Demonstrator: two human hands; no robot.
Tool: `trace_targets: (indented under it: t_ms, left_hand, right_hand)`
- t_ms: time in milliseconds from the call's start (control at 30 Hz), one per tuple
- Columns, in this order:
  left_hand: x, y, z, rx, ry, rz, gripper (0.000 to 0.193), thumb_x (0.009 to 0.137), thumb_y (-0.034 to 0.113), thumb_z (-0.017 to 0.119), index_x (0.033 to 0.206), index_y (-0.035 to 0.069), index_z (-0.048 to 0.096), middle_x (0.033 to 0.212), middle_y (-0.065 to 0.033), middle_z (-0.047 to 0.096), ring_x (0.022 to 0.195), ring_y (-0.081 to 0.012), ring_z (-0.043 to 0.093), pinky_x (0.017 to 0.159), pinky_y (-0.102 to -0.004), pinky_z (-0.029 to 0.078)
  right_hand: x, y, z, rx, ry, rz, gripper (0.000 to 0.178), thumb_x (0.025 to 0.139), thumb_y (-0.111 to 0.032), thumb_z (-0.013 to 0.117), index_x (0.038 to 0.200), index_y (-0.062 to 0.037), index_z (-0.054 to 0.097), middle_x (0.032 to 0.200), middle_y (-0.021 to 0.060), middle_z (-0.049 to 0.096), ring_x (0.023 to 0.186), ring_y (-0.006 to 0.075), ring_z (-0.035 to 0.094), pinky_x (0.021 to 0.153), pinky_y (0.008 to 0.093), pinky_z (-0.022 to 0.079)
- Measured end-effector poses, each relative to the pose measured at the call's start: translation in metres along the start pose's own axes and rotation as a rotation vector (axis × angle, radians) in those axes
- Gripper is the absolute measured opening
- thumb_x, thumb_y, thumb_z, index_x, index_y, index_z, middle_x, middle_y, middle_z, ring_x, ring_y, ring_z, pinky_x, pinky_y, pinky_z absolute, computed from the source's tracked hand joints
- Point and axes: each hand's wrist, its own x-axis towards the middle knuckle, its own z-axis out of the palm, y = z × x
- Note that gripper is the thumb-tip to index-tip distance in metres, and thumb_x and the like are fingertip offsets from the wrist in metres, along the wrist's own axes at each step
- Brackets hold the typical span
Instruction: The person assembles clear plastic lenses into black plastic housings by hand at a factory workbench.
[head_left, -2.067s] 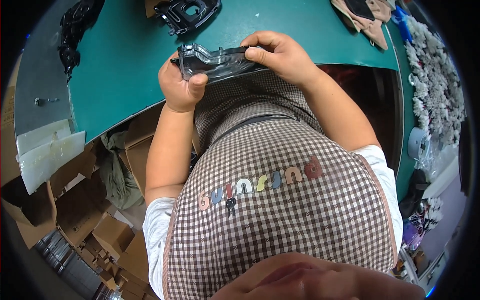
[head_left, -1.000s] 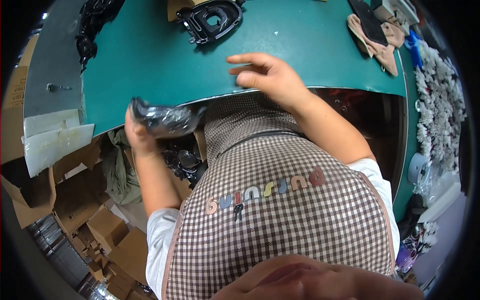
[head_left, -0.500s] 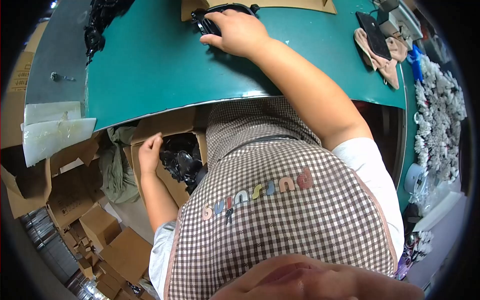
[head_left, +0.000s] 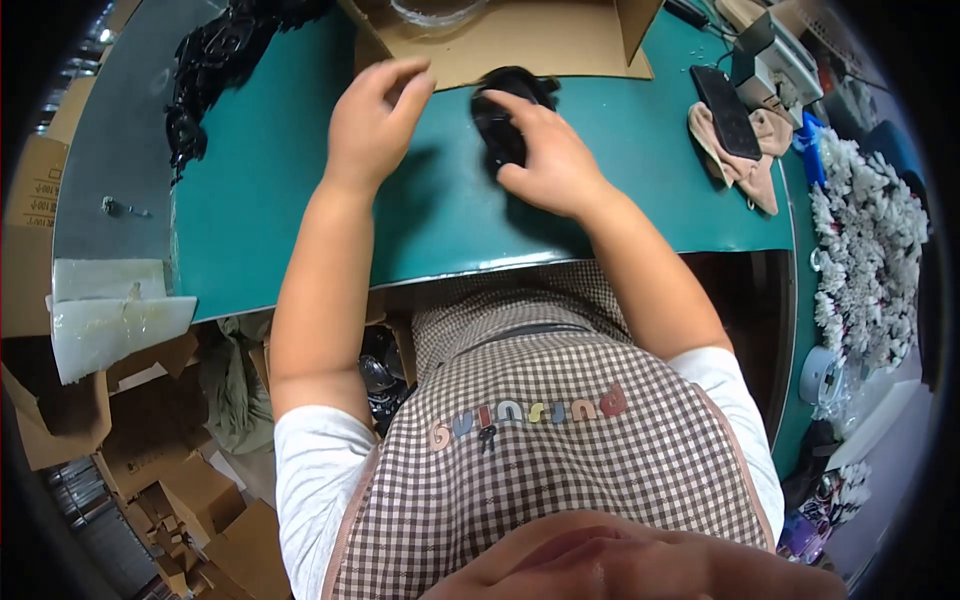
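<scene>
Head view, items listed from left to right.

Far left: white foam sheets (head_left: 110,320) over the cardboard boxes (head_left: 150,470) below the table edge; a heap of black plastic parts (head_left: 215,65) at the table's back left corner.

Left hand (head_left: 372,120): half a second ago it hung below the green table (head_left: 260,220), down by the dark parts in the box at your lap. It is now up over the tabletop, fingers loosely spread, holding nothing, just left of the black plastic part (head_left: 505,115). The change suggests the piece carried down a second ago has been dropped off and both hands are turning to a fresh one.

Black plastic part: lies on the table at the front edge of the flat cardboard sheet (head_left: 520,45).

Right hand (head_left: 545,160): half a second ago it reached to the part; now it rests on it, fingers curled over its right side, not lifted that you can tell.

Far right: dark phone (head_left: 727,112) on a tan cloth (head_left: 745,165); white fluffy bits (head_left: 865,250) along the table's right edge.
</scene>
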Motion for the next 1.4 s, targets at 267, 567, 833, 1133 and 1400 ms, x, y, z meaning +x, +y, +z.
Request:
trace_targets:
  t_ms: [267, 567, 833, 1133, 1400]
  left_hand:
    - [0.142, -0.064, 0.078, 1.361, -0.234, 0.202, 0.025, 0.088, 0.019, 0.053, 0.099, 0.015, 0.075, 0.108, -0.0083, 0.071, 0.108, -0.0256, 0.063, 0.091, -0.0461, 0.045]
    - [0.140, 0.011, 0.059, 0.189, 0.098, 0.323, 0.020, 0.095, 0.020, 0.055, 0.092, 0.001, 0.060, 0.090, -0.0225, 0.064, 0.086, -0.0374, 0.063, 0.078, -0.0441, 0.049]
    - [0.019, 0.065, 0.028, -1.133, -0.194, -0.398, 0.039, 0.098, 0.045, 0.057, 0.084, 0.009, 0.051, 0.064, 0.0048, 0.036, 0.051, -0.0063, 0.033, 0.043, -0.0236, 0.026]
    - [-0.084, 0.050, 0.047, 0.155, -0.288, 0.403, 0.114, 0.062, 0.064, 0.083, 0.148, 0.007, 0.035, 0.141, -0.0277, 0.039, 0.131, -0.0416, 0.041, 0.106, -0.0481, 0.040]
    - [-0.109, 0.095, 0.022, 0.253, -0.216, 0.463, 0.131, 0.041, 0.045, 0.093, 0.151, 0.009, 0.031, 0.147, -0.0257, 0.033, 0.133, -0.0426, 0.038, 0.108, -0.0508, 0.037]
  right_hand:
    - [-0.046, 0.050, -0.016, 0.870, 0.295, 0.089, 0.080, 0.079, -0.017, 0.068, 0.145, 0.0076, 0.031, 0.128, 0.0175, 0.056, 0.119, 0.0275, 0.055, 0.107, 0.0392, 0.040]
    - [-0.045, 0.055, -0.042, 1.671, 0.190, 0.061, 0.049, 0.093, -0.029, 0.057, 0.130, 0.0013, 0.046, 0.116, 0.0180, 0.059, 0.113, 0.0301, 0.061, 0.099, 0.0415, 0.050]
    - [-0.056, 0.041, -0.046, 1.690, 0.041, 0.284, 0.031, 0.104, -0.021, 0.044, 0.125, 0.0026, 0.048, 0.113, 0.0192, 0.065, 0.100, 0.0285, 0.068, 0.086, 0.0401, 0.059]
    - [-0.087, 0.014, -0.024, 1.532, -0.217, 0.241, 0.051, 0.104, -0.036, 0.046, 0.135, 0.0042, 0.044, 0.117, 0.0208, 0.064, 0.102, 0.0293, 0.069, 0.090, 0.0402, 0.057]
    - [-0.100, -0.016, -0.028, 1.408, -0.148, 0.287, 0.045, 0.104, -0.034, 0.050, 0.136, -0.0031, 0.049, 0.118, 0.0062, 0.063, 0.107, 0.0135, 0.060, 0.094, 0.0292, 0.050]
